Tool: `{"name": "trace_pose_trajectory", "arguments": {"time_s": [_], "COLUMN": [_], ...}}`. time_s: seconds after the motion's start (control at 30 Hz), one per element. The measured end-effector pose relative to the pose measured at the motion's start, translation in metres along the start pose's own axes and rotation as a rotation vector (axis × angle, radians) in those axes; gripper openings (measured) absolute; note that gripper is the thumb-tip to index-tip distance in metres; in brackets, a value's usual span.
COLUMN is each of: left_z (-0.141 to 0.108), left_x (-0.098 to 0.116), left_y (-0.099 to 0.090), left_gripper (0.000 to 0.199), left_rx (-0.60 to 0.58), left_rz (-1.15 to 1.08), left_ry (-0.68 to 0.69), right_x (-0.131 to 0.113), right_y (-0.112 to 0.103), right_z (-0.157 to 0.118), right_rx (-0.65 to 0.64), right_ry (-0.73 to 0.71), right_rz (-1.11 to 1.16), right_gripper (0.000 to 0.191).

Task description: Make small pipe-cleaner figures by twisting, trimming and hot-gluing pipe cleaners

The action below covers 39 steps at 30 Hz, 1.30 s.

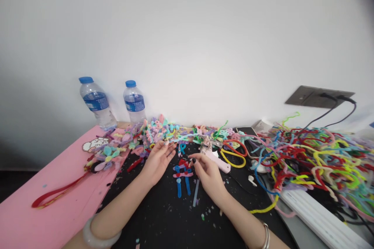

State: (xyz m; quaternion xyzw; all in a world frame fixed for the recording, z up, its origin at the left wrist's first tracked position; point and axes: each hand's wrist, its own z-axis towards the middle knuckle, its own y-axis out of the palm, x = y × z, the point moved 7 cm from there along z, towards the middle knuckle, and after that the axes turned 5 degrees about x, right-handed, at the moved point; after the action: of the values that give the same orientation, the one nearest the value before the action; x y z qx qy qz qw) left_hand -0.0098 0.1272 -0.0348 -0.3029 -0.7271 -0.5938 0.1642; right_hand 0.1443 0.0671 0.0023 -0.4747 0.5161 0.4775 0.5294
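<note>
My left hand [159, 160] is raised over the black mat [163, 218], its thumb and forefinger pinched together. Whatever sits between those fingertips is too small to make out; a pale blue pipe cleaner [185, 137] shows just beyond them. My right hand [209, 177] is also closed in a pinch, close to some red fuzzy pieces [183, 162], and I cannot tell what it holds. Between the hands lie blue pipe-cleaner strips [179, 187] and a pink one [183, 175]. A pale pink glue gun [216, 161] rests behind my right hand, with a translucent glue stick [196, 193] beside the wrist.
Pipe-cleaner flowers [157, 130] pile along the wall. Two water bottles [134, 103] stand at the back left, near a pink board [37, 202] with a red strap [58, 190]. Tangled pipe cleaners [321, 155], a white power strip [321, 218] and an earbud [251, 180] lie right.
</note>
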Motion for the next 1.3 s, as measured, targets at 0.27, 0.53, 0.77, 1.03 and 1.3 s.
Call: {"name": "trace_pose_trajectory", "arguments": {"time_s": [0.27,0.53,0.77,1.03,1.3], "left_z": [-0.016,-0.014,-0.027,-0.037,-0.034], "left_x": [-0.008,-0.008,-0.011,-0.02,-0.02], "left_y": [0.023,0.021,0.036,0.039,0.032], "left_gripper": [0.013,0.013,0.015,0.026,0.026], "left_rx": [-0.272,-0.235,-0.396,-0.492,-0.461], "left_rz": [-0.017,-0.115,-0.103,0.143,0.263], "left_ry": [-0.135,-0.18,-0.336,-0.373,-0.331], "right_x": [0.004,-0.015,-0.044,-0.035,0.008], "right_y": [0.032,0.028,0.023,0.009,-0.001], "right_z": [0.066,0.108,0.095,0.029,-0.01], "right_rx": [-0.069,0.014,-0.06,-0.226,-0.361], "right_ry": [0.322,0.186,0.082,0.089,0.241], "right_rz": [0.403,0.488,0.458,0.454,0.552], "right_gripper": [0.021,0.011,0.016,0.018,0.019]}}
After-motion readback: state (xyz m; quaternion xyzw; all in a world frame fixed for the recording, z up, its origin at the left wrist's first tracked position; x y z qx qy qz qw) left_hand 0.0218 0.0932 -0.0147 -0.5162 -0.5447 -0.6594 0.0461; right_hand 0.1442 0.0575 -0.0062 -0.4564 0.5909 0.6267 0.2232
